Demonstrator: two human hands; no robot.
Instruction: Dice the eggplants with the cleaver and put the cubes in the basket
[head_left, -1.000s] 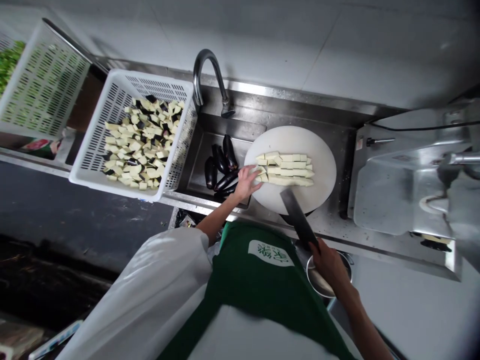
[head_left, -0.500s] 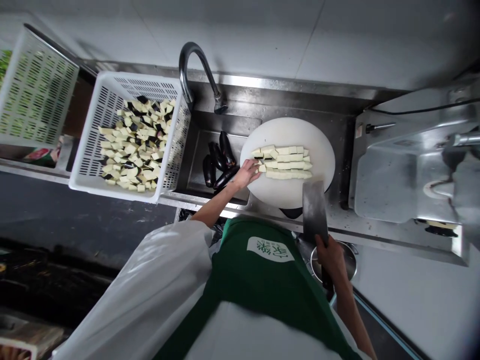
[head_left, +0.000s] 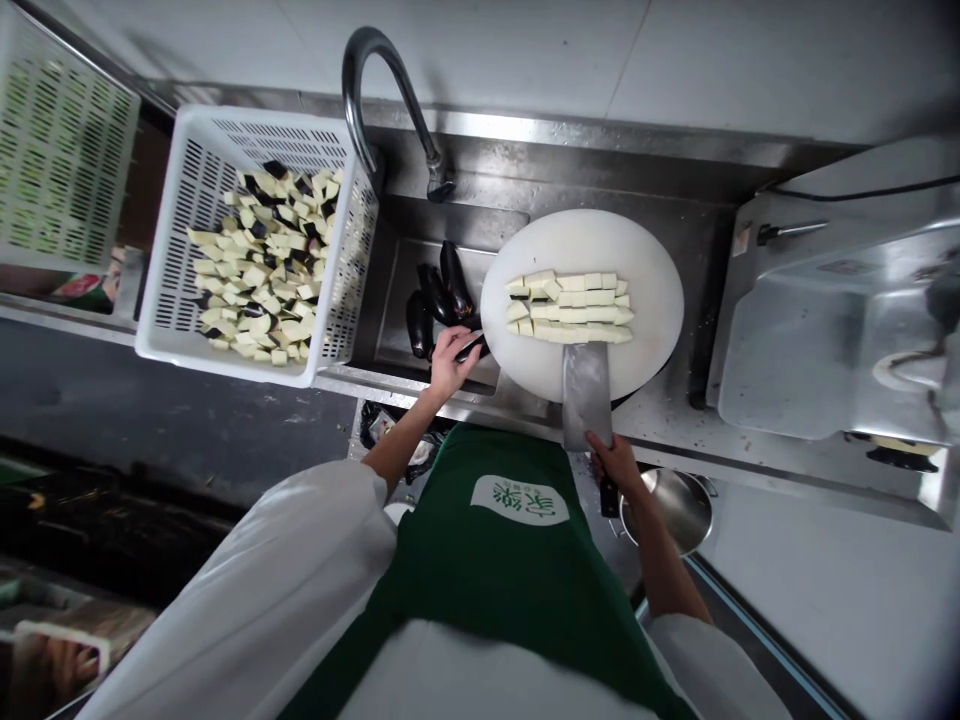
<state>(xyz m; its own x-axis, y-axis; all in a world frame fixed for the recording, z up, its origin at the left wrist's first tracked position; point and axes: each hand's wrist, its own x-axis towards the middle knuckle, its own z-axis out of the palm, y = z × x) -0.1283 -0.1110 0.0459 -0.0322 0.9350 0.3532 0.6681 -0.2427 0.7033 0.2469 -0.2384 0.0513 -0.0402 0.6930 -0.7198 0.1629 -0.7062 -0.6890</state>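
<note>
My left hand (head_left: pixel 450 364) is over the sink's right part, its thumb and fingers closed around a dark eggplant (head_left: pixel 472 348), partly hidden by the hand. Several whole eggplants (head_left: pixel 435 294) lie in the sink just beyond. In my right hand (head_left: pixel 616 464) is the handle of a cleaver (head_left: pixel 586 392). Its broad blade lies over the front of the round white cutting board (head_left: pixel 652 260), the tip by the nearest row of cut eggplant (head_left: pixel 581 332). Several pale peeled rows lie side by side there, cut into chunks toward their left ends.
A white basket (head_left: pixel 159 290) of eggplant chunks stands left of the sink (head_left: pixel 390 330). The curved faucet (head_left: pixel 375 45) arches behind it. Farther left is another basket (head_left: pixel 67 150) with green contents. A metal machine (head_left: pixel 795 350) is on the right, a steel pot (head_left: pixel 679 510) below the counter.
My left hand has left the cut pieces and moved left to an eggplant at the sink. The cleaver has swung left, its tip now beside the front row. The view has shifted slightly.
</note>
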